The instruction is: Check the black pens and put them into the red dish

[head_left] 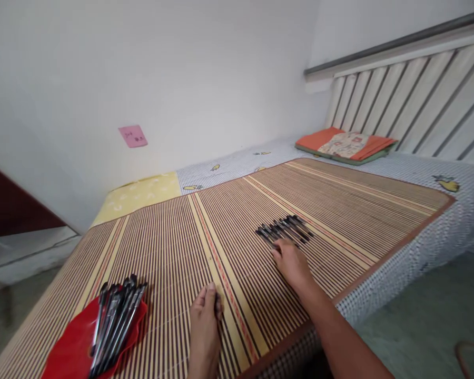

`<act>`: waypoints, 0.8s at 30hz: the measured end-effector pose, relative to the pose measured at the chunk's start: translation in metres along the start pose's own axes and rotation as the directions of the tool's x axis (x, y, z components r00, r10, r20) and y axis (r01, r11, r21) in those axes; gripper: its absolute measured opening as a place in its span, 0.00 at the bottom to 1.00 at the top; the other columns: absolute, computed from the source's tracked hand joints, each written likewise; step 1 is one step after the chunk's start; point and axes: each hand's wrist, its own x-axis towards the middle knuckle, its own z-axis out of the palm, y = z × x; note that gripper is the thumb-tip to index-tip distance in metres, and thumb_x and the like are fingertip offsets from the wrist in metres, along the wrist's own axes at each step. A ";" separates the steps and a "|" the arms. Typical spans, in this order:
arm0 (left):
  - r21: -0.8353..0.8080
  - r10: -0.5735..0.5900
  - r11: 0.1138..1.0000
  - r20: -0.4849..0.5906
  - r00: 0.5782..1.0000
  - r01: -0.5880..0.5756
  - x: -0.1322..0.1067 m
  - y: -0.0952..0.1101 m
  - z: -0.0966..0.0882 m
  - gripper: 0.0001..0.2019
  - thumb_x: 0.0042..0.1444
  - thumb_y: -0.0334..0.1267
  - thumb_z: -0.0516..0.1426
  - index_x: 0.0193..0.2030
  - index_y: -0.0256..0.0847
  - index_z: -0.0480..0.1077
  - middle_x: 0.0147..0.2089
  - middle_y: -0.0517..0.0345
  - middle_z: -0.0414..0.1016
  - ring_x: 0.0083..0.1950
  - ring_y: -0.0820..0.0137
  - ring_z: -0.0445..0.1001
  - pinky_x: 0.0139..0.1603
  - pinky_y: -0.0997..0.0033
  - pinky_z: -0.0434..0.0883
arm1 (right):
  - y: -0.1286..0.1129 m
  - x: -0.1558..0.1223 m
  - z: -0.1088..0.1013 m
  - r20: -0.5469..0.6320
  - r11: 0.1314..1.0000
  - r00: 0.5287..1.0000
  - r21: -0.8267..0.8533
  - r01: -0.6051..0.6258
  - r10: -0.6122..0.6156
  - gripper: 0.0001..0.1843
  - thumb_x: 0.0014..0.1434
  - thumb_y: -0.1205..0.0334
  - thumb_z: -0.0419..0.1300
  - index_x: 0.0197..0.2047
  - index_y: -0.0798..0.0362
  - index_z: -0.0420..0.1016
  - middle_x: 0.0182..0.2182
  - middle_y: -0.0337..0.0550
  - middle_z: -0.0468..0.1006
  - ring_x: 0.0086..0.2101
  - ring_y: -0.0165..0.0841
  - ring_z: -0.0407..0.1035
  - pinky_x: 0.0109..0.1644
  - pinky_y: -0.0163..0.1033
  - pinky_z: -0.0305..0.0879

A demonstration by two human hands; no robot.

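A row of dark pens (285,227) lies side by side on the striped mat (166,252). My right hand (293,262) is at the row's near left end, its thumb and fingers pinched on a pen there; the hand hides part of it. Nearer to me, my left hand (205,318) is held low over the mat with the fingers curled closed. Something dark shows beside its fingertips, too small to make out. At the lower left, several black-capped clear pens (116,323) lie in a bundle on a red scalloped plate (69,345).
The mat covers a bed with a checked sheet (237,163) and a yellow cloth (142,197). Folded orange bedding (345,143) lies by the white slatted headboard (411,95). A pink note (133,136) is stuck on the wall. The bed's edge drops to the floor (430,321) at right.
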 end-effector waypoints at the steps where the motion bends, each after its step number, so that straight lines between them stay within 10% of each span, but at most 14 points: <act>1: -0.002 0.003 1.000 0.005 1.000 -0.003 0.001 0.000 0.000 0.21 0.47 0.52 0.67 0.27 0.41 0.63 0.21 0.69 0.57 0.21 0.77 0.54 0.21 0.79 0.55 | 0.005 0.001 -0.001 -0.001 0.999 1.000 -0.029 -0.025 0.025 0.07 0.63 0.68 0.57 0.42 0.59 0.75 0.44 0.59 0.77 0.44 0.45 0.74 0.46 0.42 0.64; 10: 0.018 0.007 1.000 0.006 1.000 -0.007 0.000 0.000 -0.001 0.21 0.47 0.53 0.67 0.26 0.40 0.64 0.21 0.68 0.58 0.22 0.78 0.55 0.21 0.80 0.56 | 0.006 0.005 0.009 0.032 0.994 0.996 -0.075 -0.085 0.087 0.05 0.60 0.70 0.59 0.39 0.58 0.76 0.41 0.59 0.79 0.42 0.45 0.75 0.43 0.42 0.63; 17: 0.071 0.026 0.997 0.039 0.999 -0.028 0.003 0.001 0.000 0.20 0.46 0.54 0.67 0.30 0.38 0.72 0.24 0.63 0.68 0.22 0.77 0.61 0.22 0.78 0.59 | -0.023 -0.012 0.016 0.160 0.978 0.986 0.210 0.017 -0.051 0.05 0.60 0.68 0.59 0.34 0.55 0.77 0.32 0.47 0.81 0.34 0.37 0.75 0.38 0.37 0.66; 24: 0.029 0.108 0.994 0.011 0.994 -0.108 0.016 0.001 -0.013 0.26 0.47 0.54 0.67 0.47 0.36 0.77 0.39 0.49 0.80 0.36 0.66 0.77 0.34 0.71 0.72 | -0.090 -0.059 0.042 0.318 0.620 0.895 0.783 -0.061 -0.313 0.06 0.51 0.72 0.61 0.32 0.55 0.78 0.26 0.38 0.80 0.28 0.31 0.73 0.32 0.33 0.65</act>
